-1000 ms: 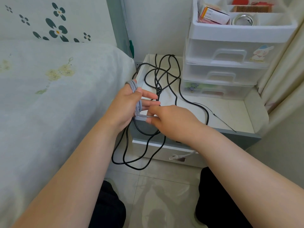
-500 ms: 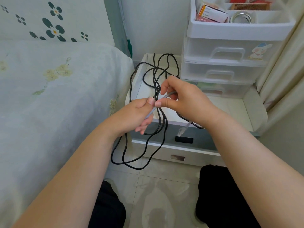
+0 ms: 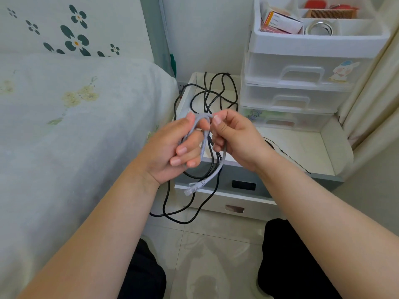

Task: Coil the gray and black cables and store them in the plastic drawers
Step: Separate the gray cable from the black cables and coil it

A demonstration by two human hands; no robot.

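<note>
Bedroom, probably at home — bed with floral sheet, nightstand beside it, plastic drawers on top.

Gray cable; black cable; white drawers; green-flowered pillow.

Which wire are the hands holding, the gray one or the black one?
The gray cable. The left hand and right hand both grip it, its plug dangling below. The black cable sprawls loose over the bedside table.

Gray cable: matt sheath, clear plastic plug. Plastic drawers: translucent, smooth. Bedsheet: soft cloth. Floor tiles: glossy.
</note>
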